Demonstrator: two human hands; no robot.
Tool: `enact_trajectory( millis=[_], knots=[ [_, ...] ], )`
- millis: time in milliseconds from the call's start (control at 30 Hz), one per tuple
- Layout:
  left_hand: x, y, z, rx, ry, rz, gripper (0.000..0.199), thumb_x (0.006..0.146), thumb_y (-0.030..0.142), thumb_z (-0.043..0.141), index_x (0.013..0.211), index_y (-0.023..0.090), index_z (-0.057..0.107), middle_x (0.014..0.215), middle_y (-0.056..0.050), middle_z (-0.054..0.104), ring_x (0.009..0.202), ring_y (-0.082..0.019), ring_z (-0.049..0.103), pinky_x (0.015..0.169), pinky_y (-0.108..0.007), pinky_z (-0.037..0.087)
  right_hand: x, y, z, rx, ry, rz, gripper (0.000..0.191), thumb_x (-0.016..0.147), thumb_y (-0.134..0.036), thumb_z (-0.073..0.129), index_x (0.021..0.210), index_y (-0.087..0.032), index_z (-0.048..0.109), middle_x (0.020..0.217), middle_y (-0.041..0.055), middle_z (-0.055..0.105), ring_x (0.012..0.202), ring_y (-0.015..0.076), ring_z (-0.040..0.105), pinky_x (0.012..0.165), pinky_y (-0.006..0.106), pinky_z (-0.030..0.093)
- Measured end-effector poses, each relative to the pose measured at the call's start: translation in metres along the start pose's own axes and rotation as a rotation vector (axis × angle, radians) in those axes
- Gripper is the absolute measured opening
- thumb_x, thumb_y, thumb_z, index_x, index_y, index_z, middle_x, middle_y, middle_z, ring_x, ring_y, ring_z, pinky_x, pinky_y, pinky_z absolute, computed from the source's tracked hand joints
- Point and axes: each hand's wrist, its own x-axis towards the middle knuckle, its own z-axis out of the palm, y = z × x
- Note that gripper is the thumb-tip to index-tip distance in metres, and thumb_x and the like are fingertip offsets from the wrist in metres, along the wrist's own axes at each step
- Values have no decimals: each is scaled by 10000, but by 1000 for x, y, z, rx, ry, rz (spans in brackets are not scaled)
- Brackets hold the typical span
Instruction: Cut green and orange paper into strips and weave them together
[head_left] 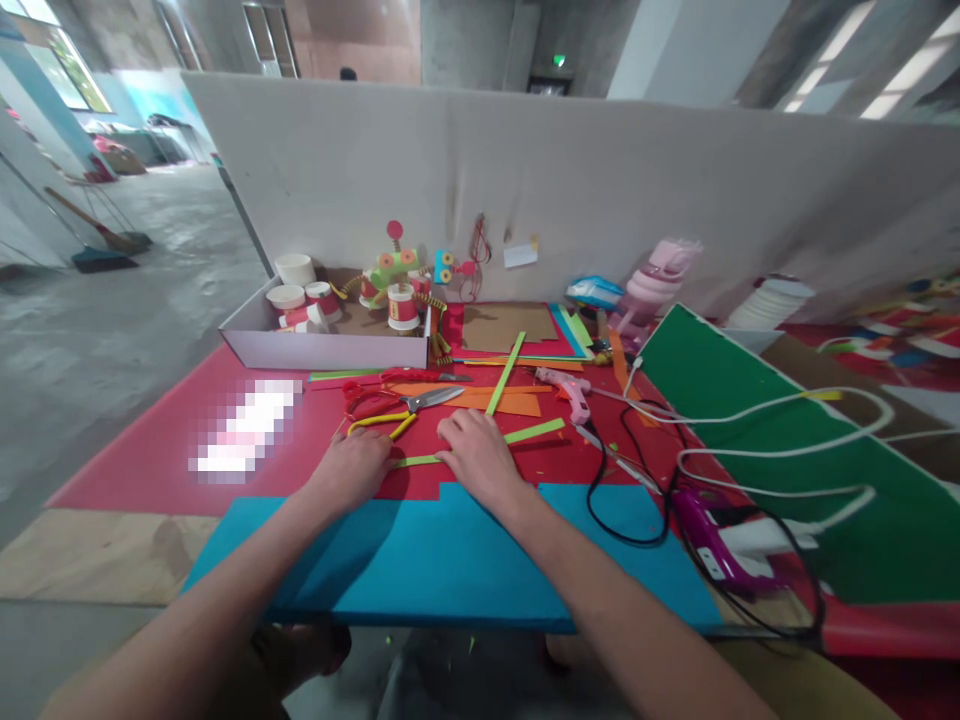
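Observation:
A narrow light green paper strip lies across the red table covering between the hands. My left hand rests at its left end, fingers bent and pressed together on it. My right hand lies over the strip farther right, palm down. Another green strip extends up from beside my right fingers, and a green piece shows to the right of that hand. Yellow-handled scissors lie open just beyond my left hand, beside red-handled scissors.
Blue paper covers the front edge. A white box holds paper cups and a robot figure. A pink glue gun, cables, a purple power strip and a green board are on the right.

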Motion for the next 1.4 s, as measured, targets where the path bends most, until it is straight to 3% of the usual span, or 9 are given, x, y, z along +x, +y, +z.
enact_trajectory(
  millis=[200,367,533,667,733,833,1000,1300,1400],
  knots=[
    [-1,-1,-2,-21,22,-8,266,899,304,434,859,159,653,972,-149,684,966,-273,611,844,-417,448,-17,-11,8,138,-109,-175,261,950,-132,369,1046,-154,610,1006,103,632,956,207,540,809,319,442],
    [0,2,0,-7,28,5,274,902,325,434,860,151,641,980,-160,682,972,-285,616,826,-409,446,-39,-18,14,294,-92,-109,507,959,-414,387,1396,-158,409,1424,118,455,1320,252,391,1086,408,341],
    [-9,-18,-18,-37,10,-82,327,920,359,379,846,162,629,867,-130,692,824,-253,651,717,-341,460,-48,-25,18,271,-157,-86,638,928,-550,355,1449,-184,334,1529,104,300,1428,277,208,1169,487,169],
    [-34,-21,-35,13,331,-212,438,958,316,231,991,140,631,911,-153,688,869,-262,641,747,-358,468,-47,-28,18,264,-164,-63,630,925,-555,353,1449,-204,340,1535,102,283,1431,283,200,1164,501,173],
    [-46,-3,-27,-37,421,-24,439,964,306,235,1177,143,582,1130,-149,657,1061,-242,592,891,-357,449,-47,-29,18,256,-153,-59,620,923,-537,374,1440,-195,358,1529,117,291,1427,290,211,1161,502,175],
    [-55,36,3,-20,367,199,556,944,456,324,1402,153,407,1399,-130,499,1322,-260,405,1065,-426,339,-48,-28,19,237,-146,-87,582,909,-429,458,1426,-172,382,1518,138,310,1423,287,221,1163,493,167],
    [-60,59,44,87,365,139,717,900,590,318,1428,108,384,1462,-182,397,1387,-313,302,1129,-516,218,-48,-29,18,229,-130,-91,531,914,-379,462,1413,-210,396,1518,122,319,1418,270,237,1154,494,182],
    [-82,33,29,160,349,-83,714,905,593,295,1355,73,485,1390,-223,476,1344,-347,372,1108,-543,239,-49,-29,18,270,-109,-56,561,925,-540,371,1416,-269,395,1523,93,318,1419,288,237,1146,511,194],
    [-75,42,27,124,374,20,657,916,557,311,1400,129,433,1466,-168,398,1395,-306,289,1129,-511,232,-49,-30,18,248,-97,-67,538,930,-494,399,1407,-246,413,1517,106,327,1417,283,243,1148,504,192]
  ],
)
